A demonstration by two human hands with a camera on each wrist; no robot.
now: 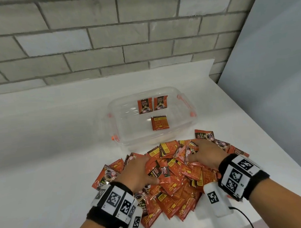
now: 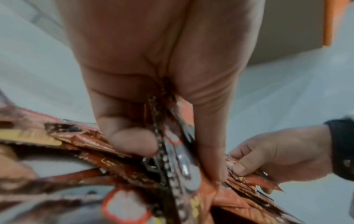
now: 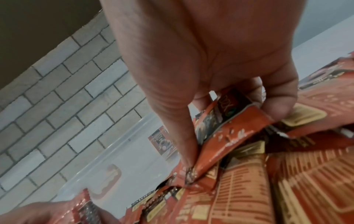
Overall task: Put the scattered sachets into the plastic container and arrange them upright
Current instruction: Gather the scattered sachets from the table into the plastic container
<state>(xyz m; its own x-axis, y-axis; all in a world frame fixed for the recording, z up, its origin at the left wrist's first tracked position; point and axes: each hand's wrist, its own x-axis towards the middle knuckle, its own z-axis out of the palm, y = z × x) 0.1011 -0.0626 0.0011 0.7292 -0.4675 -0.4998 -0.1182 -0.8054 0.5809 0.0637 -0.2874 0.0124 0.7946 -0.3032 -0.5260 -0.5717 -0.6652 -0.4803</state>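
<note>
While both hands are buried in the heap of sachets (image 1: 171, 180), the plastic container (image 1: 122, 134) is seen lying just beyond the heap, toward twelve o'clock from the hands, its long side running from nine to three o'clock. Three sachets are already inside it: two leaned upright against the far wall (image 1: 152, 104) and one lying lower, toward the near wall (image 1: 159, 123). The left hand (image 1: 136, 172) is closed on a small bundle of sachets, pinched edge-on between thumb and fingers as shown by the left wrist view (image 2: 172, 151). The right hand (image 1: 205, 154) is closed on a sachet (image 3: 220, 128), gripped between thumb and fingertips at the heap's far side. The right hand is judged the nearer to the container, whose near wall lies just past its fingertips; the left hand sits further back, at about seven o'clock from the container. A short forward carry toward twelve o'clock is judged to be needed.
</note>
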